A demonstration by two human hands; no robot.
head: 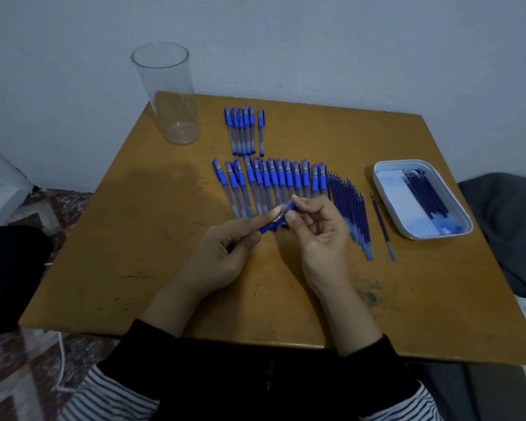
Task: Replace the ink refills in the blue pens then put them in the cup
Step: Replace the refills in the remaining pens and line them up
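My left hand (pixel 225 253) and right hand (pixel 319 235) pinched one blue pen (pixel 275 219) between curled fingers. Beyond them on the brown worktop (pixel 134 238) lay a row of pens (pixel 271 185); the clear cup (pixel 170 95) stood farther left, by the wall.

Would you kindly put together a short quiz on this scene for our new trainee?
1. True or false: the clear cup holds no pens yet.
2. Where on the table does the white tray sit? A) its right side B) beside the cup C) its near edge
3. Which hands hold the raised blue pen?
Key: 1 true. 2 A. 3 both, the left hand and the right hand.
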